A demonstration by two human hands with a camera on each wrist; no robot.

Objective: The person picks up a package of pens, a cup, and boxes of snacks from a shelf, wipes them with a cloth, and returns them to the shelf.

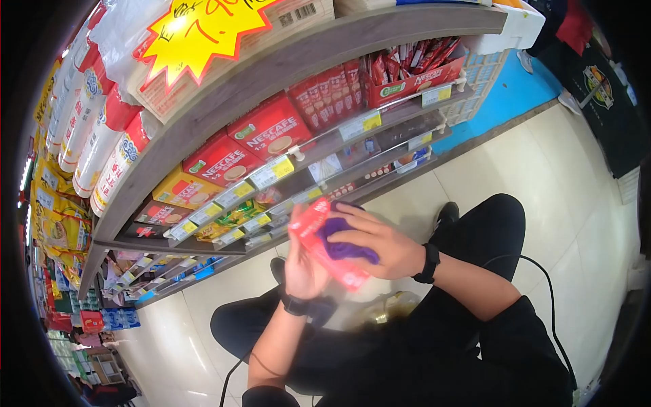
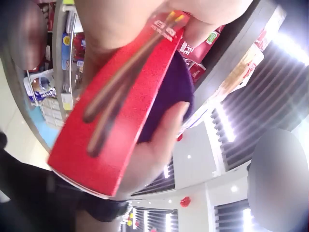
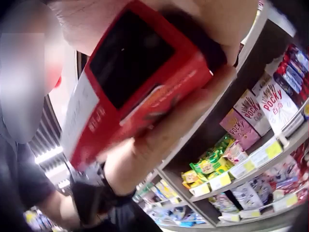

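Note:
A red box with pictures of chocolate sticks is held up in front of the body, slightly blurred. The left hand grips it from one side, its fingers along the edge. A purple cloth lies bunched against the box under the right hand, whose fingers curl round it. In the left wrist view the red box stands tilted, with the purple cloth behind it. The right wrist view shows the box from its end, with a dark panel.
A curved shelf with Nescafe boxes and price tags stands ahead and left. Pocky boxes stand on a shelf in the right wrist view. The person's bent legs are below, a cable at right, another person at upper right.

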